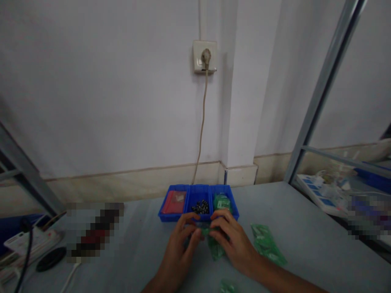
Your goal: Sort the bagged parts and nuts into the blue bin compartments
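A small green packet (214,248) of see-through plastic film, creased and a little glossy, is held low over the grey worktop (305,228), just on the near side of the blue bins. Its upper edge sits between the two hands and its lower end hangs out below the fingers; what is inside is too small to tell.

The left hand (182,241) pinches the packet's top edge from the left with curled fingers and thumb. The right hand (232,240) pinches it from the right, fingers bent over the film.

Three blue bins stand side by side at the far edge. The left bin (165,211) holds one red packet (174,202), the middle bin (198,192) a heap of small dark parts (200,207), and the right bin (232,203) more green film (222,201).

To the right of the hands a loose green packet (268,244) lies flat on the worktop; it may be two overlapping. One more green scrap (227,287) shows at the near edge.
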The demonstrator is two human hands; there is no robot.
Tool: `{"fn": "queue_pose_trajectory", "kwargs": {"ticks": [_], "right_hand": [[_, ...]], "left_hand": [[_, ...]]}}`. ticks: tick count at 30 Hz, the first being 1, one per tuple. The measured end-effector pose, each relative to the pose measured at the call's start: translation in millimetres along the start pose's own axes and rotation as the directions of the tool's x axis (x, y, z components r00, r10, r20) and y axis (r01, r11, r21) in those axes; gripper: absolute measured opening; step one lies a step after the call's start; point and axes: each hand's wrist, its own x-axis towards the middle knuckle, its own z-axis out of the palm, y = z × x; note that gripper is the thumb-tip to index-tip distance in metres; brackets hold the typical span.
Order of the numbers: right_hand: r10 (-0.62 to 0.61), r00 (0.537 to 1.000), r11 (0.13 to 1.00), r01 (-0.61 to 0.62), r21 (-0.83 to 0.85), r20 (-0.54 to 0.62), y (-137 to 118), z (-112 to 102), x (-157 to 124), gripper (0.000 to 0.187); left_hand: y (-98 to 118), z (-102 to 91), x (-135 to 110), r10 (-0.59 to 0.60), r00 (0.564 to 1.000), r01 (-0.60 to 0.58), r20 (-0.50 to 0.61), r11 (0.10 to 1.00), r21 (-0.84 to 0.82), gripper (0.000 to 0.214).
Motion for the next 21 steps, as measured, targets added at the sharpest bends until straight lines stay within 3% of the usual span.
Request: {"fn": "queue_pose_trajectory", "kwargs": {"ticks": [4,8,11,16,19,21], "right_hand": [[0.149,0.988,0.987,-0.146,0.073,-0.036,2.6,1.3,1.4,0.021],[0.245,0.965,0.955,-0.222,0.195,-0.098,10.2,6.4,0.3,0.033],[0.244,0.968,0.951,-0.228,0.207,-0.056,10.3,7.1,-1.3,0.030],[0.196,0.977,0.963,-0.207,0.170,0.081,2.2,2.7,-3.9,0.044],[0.154,0.987,0.977,-0.159,0.141,0.049,0.9,2.8,-5.3,0.047],[0.140,0.990,0.987,-0.140,0.080,-0.001,2.3,4.6,-6.4,0.039]], "left_hand": [[-1.9,1.0,-3.9,0.090,0.995,-0.090,0.036,0.996,-0.001,0.023],[-6.7,6.3,-7.6,0.137,0.989,-0.139,0.053,0.990,0.032,0.038],[-7.0,7.3,-7.7,0.113,0.992,-0.116,0.058,0.992,0.051,0.044],[-0.6,3.0,-3.5,0.073,0.997,-0.074,0.005,0.995,0.070,0.014],[1.9,1.7,-1.0,0.043,0.998,-0.039,-0.039,0.996,0.085,0.020],[2.1,2.2,-0.3,0.025,0.999,-0.022,-0.045,0.997,0.070,0.026]]}}
